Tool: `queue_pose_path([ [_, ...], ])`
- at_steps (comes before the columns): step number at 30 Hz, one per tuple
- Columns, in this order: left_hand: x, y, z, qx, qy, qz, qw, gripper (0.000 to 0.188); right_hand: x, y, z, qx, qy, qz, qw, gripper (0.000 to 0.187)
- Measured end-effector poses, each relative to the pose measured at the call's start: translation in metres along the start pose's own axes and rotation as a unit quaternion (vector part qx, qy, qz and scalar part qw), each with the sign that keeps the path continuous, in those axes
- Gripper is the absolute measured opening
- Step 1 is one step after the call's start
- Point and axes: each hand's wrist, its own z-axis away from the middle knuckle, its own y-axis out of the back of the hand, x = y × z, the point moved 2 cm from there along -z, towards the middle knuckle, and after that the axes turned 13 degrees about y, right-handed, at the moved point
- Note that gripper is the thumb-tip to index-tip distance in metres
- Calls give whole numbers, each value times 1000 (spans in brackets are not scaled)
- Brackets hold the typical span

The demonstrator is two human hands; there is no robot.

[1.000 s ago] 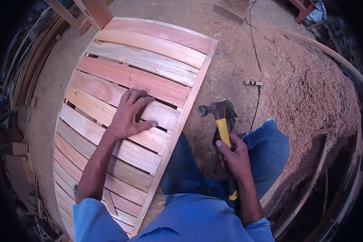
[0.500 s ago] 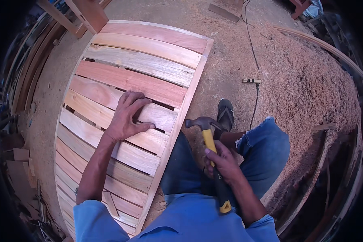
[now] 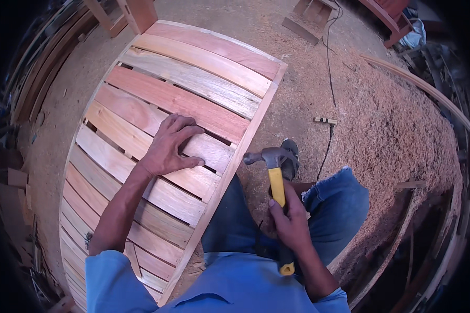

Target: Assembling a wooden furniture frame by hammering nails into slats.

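Note:
A slatted wooden panel (image 3: pixel 193 107) lies at a slant in front of me, its pale and reddish boards separated by narrow gaps. My left hand (image 3: pixel 169 147) rests on the slats near the panel's right edge. Its thumb and fingers are spread apart across one pinkish board (image 3: pixel 212 150), with no loose thing visible in them. To the right of the panel, my right hand (image 3: pixel 291 218) is closed around the handle of a claw hammer (image 3: pixel 277 185). The hammer has a dark steel head and a yellow and black grip; its head is up, just off the panel's edge rail.
Wood shavings (image 3: pixel 397 135) cover the ground on the right. A dark cable (image 3: pixel 328 73) with a light-coloured connector runs along the floor. Stacked timber (image 3: pixel 52 68) lies at far left, and a wooden post (image 3: pixel 138 15) stands at the panel's far corner.
The view has shifted and turned slightly. The hammer in my right hand stands a little more upright. My left hand keeps its place on the slats.

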Motion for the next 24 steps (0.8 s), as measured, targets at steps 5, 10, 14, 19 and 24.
queue_pose_path([
  [5,-3,1,3,2,2,17,1000,84,-55,14,-15,27,260,237,936,68],
  [10,-2,1,5,-2,11,6,1000,81,-101,28,-10,27,345,285,894,81],
  [14,-4,-1,6,12,2,11,1000,81,-91,25,-10,84,482,279,826,78],
  [19,-8,0,2,18,-8,11,1000,80,-41,-6,-39,-130,206,395,886,68],
  [24,-8,-5,7,7,-11,17,1000,83,-40,-9,-28,42,356,275,892,66],
])
